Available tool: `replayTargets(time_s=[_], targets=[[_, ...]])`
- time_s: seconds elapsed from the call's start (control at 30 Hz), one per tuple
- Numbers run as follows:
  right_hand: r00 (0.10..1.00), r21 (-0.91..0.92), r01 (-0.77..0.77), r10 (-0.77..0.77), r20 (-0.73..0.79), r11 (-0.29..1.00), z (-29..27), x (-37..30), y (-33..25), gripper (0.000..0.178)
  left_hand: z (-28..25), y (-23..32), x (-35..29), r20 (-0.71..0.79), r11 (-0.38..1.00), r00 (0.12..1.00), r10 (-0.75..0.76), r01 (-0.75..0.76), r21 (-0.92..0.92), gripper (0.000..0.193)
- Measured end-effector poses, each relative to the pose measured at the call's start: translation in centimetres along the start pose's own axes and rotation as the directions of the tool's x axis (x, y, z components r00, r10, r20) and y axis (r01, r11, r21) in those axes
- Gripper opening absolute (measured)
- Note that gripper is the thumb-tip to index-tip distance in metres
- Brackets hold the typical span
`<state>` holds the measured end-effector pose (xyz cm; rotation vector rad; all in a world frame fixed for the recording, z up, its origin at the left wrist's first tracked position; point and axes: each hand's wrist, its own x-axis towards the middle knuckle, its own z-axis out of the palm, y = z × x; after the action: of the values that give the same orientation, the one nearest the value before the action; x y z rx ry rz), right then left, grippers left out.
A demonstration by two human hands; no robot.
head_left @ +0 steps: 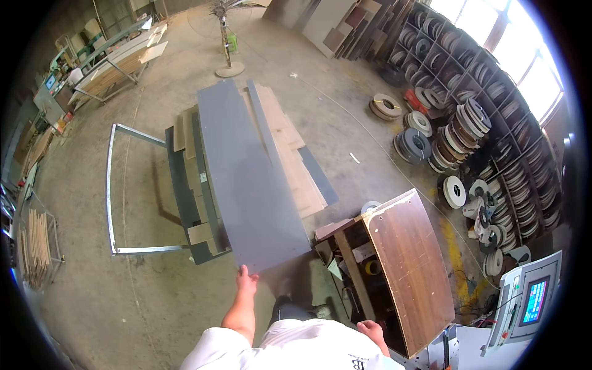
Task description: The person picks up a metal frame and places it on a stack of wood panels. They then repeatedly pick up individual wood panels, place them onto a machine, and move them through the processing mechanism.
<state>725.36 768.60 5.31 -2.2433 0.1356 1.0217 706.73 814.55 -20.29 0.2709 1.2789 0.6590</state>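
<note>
Grey panel [250,176] lay at eleven o'clock from the person, partly hiding the boards [287,132] beneath. Left hand [248,282] touched its near edge; grip underneath hidden, closure could not be told. Right hand [373,333], three o'clock, beside wooden cabinet [410,259]: partly cut off by shirt [308,345], hold unclear.
</note>
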Motion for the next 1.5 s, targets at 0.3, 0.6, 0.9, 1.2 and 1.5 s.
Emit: replayTargets(time_s=[0.3, 0.6, 0.9, 1.2, 1.5], targets=[[0.926, -0.212, 0.246, -0.165, 0.340, 0.946, 2.5, 8.6, 2.6, 0.036, -3.1, -3.9, -7.7, 0.118, 0.995, 0.989, -0.084, 0.088, -0.035, 0.041], [0.797, -0.093, 0.253, -0.153, 0.584, 0.963, 4.9, 9.9, -1.7, 0.054, -5.5, -9.2, -18.6, 0.244, 0.957, 0.932, -0.266, 0.287, -0.052, 0.050], [0.738, 0.519, -0.178, -0.235, 0.632, 0.836, 6.3, 8.1, -4.6, 0.038, 1.3, -12.4, -27.7, 0.507, 0.867, 0.754, -0.417, 0.498, -0.028, 0.051], [0.920, 0.670, 0.127, -0.340, 0.196, 0.731, -5.8, 9.3, -8.1, 0.026, 15.8, -10.0, -32.6, 0.612, 0.781, 0.498, -0.614, 0.274, 0.561, 0.034], [0.943, 0.743, 0.333, -0.217, -0.252, 0.581, -17.7, 10.5, -1.0, 0.026, 28.9, -2.3, -12.0, 0.503, 0.971, 0.837, -0.218, 0.135, 0.197, 0.045]])
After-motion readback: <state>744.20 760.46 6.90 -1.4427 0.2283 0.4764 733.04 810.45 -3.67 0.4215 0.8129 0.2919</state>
